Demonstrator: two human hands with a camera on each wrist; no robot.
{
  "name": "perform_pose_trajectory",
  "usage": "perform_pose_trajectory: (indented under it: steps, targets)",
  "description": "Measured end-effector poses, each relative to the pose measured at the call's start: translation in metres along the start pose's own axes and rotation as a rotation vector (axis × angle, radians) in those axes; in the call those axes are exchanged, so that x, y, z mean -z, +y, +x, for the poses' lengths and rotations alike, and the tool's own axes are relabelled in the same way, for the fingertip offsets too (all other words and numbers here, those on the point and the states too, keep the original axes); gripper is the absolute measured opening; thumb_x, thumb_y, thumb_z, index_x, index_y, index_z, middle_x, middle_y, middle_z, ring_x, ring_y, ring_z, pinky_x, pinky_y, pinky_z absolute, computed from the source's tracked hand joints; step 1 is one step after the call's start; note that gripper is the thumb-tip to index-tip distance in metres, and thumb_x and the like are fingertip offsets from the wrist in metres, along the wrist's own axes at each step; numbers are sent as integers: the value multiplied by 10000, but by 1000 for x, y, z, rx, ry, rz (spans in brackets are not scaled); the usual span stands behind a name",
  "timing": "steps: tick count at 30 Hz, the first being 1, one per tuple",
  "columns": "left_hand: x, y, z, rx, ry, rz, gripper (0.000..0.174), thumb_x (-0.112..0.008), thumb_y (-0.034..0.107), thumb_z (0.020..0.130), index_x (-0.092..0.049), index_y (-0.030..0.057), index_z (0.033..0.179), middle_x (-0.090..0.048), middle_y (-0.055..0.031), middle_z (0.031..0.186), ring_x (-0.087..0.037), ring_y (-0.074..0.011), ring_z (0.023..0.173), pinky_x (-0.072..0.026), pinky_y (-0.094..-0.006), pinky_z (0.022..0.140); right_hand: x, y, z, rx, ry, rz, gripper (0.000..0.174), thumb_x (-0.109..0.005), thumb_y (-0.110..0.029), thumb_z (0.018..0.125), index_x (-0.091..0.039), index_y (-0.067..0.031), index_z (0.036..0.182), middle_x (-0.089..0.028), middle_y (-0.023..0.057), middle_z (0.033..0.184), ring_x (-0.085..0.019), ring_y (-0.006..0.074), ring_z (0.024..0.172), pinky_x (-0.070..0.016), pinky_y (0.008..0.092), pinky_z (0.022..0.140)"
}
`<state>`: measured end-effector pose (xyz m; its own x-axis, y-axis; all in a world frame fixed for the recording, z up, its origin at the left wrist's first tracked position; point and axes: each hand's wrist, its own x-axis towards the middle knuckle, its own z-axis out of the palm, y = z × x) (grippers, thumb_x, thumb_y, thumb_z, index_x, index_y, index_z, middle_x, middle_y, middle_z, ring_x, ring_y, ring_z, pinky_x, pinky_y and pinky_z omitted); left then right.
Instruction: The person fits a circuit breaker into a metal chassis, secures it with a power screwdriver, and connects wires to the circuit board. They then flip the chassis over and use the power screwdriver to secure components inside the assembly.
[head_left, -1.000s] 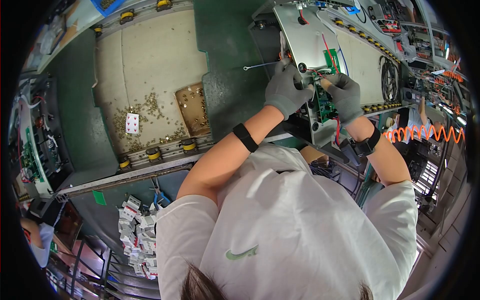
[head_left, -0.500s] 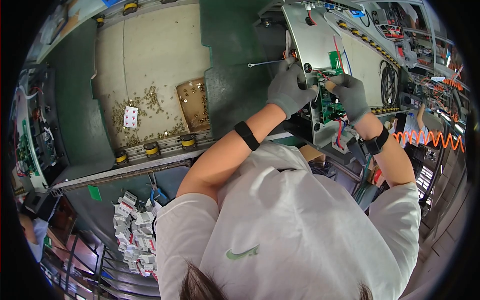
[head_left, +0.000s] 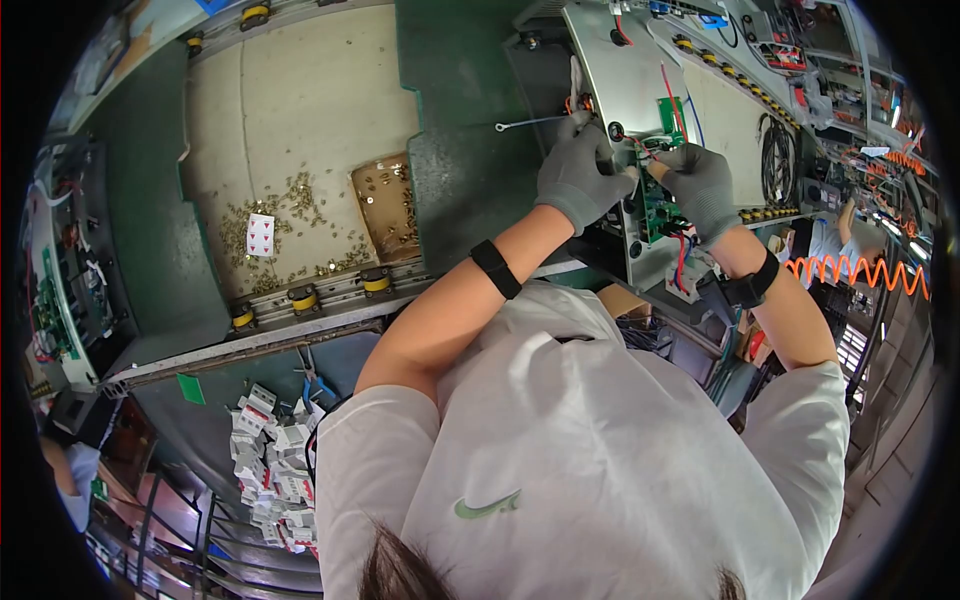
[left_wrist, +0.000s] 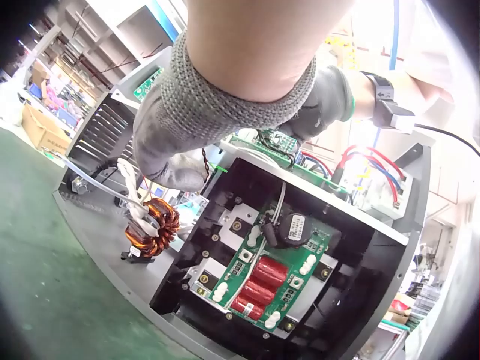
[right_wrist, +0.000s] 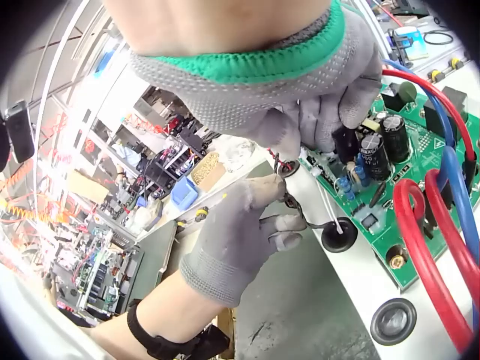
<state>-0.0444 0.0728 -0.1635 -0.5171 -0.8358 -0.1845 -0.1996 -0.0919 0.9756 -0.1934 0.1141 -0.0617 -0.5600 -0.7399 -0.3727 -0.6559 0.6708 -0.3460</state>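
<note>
Both gloved hands work at the top edge of a metal panel [head_left: 625,85] in an opened electrical cabinet. My left hand [right_wrist: 238,229] pinches a thin dark wire [right_wrist: 315,223] between thumb and fingertips, close to a black rubber grommet [right_wrist: 339,238]. Just across from it, my right hand [head_left: 697,190] has curled fingers at a thin red-and-black wire [right_wrist: 279,162] that runs between the hands. Beside them a green circuit board [right_wrist: 420,161] with black capacitors is mounted on the panel. On the panel's other side sit a copper coil [left_wrist: 156,229] and a board with red cylinders [left_wrist: 262,281].
Thick red cables [right_wrist: 420,255] loop over the board. A blue-grey wire with a ring terminal [head_left: 502,127] sticks out over the green mat [head_left: 455,190]. Left of it lie scattered brass pieces [head_left: 305,200] and a cardboard box [head_left: 362,215]. Below, breakers [head_left: 270,465] are piled.
The head view has shifted slightly, moving the cabinet and hands a little to the right in it. Both hands stay close together at the same spot on the panel.
</note>
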Motion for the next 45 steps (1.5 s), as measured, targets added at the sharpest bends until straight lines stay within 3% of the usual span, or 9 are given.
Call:
perform_pose_trajectory:
  steps: [2, 7, 11, 15, 22, 29, 38, 43, 45]
  targets:
    - [3, -2, 0, -6, 8, 1, 335, -756, 283, 641, -553, 72, 803, -428, -144, 1298, -578, -306, 1006, -480, -372, 835, 2, 1, 3, 31, -21, -99, 151, -725, -116, 764, -691, -11, 865, -680, 52, 734, -592, 100, 639, -469, 261, 602]
    - [3, -1, 1, -15, -9, 2, 331, -758, 277, 648, -547, 74, 804, -420, -145, 1313, -588, -296, 994, -485, -371, 830, -7, 12, -7, 13, 49, 266, 173, -719, -100, 762, -690, 12, 891, -669, 50, 723, -573, 81, 622, -455, 240, 575]
    - [2, -1, 2, 12, -41, -47, 330, -755, 268, 650, -541, 75, 813, -418, -136, 1310, -599, -287, 966, -489, -371, 819, -6, 10, -2, -24, 15, 284, 172, -716, -74, 757, -688, 24, 895, -668, 42, 726, -565, 69, 624, -451, 232, 574]
    - [-4, -4, 3, -42, 8, 6, 339, -752, 262, 651, -542, 74, 840, -417, -129, 1304, -612, -273, 924, -493, -365, 806, 2, 2, 11, -14, -61, -1, 193, -748, -126, 724, -697, -4, 865, -662, 80, 704, -601, 117, 635, -476, 263, 604]
    - [-2, -4, 3, -30, -3, -39, 360, -747, 271, 642, -554, 65, 865, -428, -129, 1278, -613, -274, 877, -494, -376, 791, 18, -12, 22, 100, -198, -113, 274, -763, -145, 689, -596, -18, 865, -646, 87, 697, -614, 140, 647, -487, 277, 627]
    - [-3, -5, 6, -46, -13, -30, 340, -750, 247, 634, -557, 62, 845, -433, -138, 1275, -610, -279, 898, -496, -383, 784, 15, -36, 17, 150, -160, -369, 257, -742, -116, 674, -534, -44, 807, -629, 104, 691, -628, 197, 667, -499, 304, 656]
    - [-8, -5, 9, -46, 25, -23, 303, -744, 236, 637, -537, 64, 776, -455, -135, 1239, -586, -302, 973, -489, -360, 785, 3, -42, 23, 94, -108, -558, 311, -730, -141, 653, -608, -88, 934, -663, 129, 900, -650, 284, 849, -511, 340, 757]
    - [0, -1, 5, 16, -52, -39, 316, -750, 262, 666, -566, 68, 833, -436, -123, 1282, -579, -269, 1022, -477, -354, 846, 19, -19, 27, 112, -164, -279, 340, -731, -134, 689, -612, -78, 1003, -666, 113, 874, -655, 240, 829, -508, 315, 730]
    - [3, -4, 4, -48, -22, 78, 337, -758, 265, 663, -579, 63, 864, -421, -123, 1310, -585, -258, 1028, -475, -350, 863, 42, -13, 31, -60, -385, 165, 331, -721, -150, 732, -618, -59, 1033, -666, 117, 848, -655, 233, 815, -503, 295, 706]
